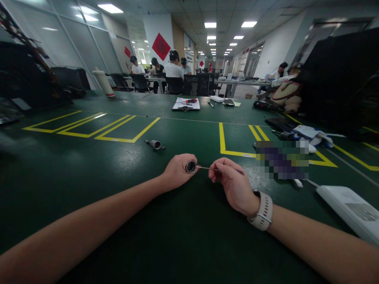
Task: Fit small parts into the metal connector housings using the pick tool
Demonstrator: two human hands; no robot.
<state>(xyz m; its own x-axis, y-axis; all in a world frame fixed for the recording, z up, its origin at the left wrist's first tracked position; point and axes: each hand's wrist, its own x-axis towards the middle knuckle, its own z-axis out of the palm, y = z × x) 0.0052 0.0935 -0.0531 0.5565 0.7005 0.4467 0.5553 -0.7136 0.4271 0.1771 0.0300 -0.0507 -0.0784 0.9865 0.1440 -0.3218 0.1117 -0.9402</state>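
My left hand (179,170) is wrapped round a dark cylindrical metal part (191,167), whose round open end faces me. Between the thumb and fingers of my right hand (232,179) is a thin metal-shafted tool (204,168); its handle is mostly hidden by the hand. The shaft points left, and its tip meets the side of the part near my left thumb. Whether the tip sits in a screw or hole cannot be made out. Beyond my left hand, a similar grey metal housing (155,144) lies on its side with small pieces beside it.
The green table (133,244) bears yellow tape outlines. A clipboard (178,105) holds a red-handled screwdriver (192,101). At right are a white cloth (310,134), a blurred-out patch and a white power-bank-like box (349,209). A tumbler (103,83) stands far left; several people sit behind.
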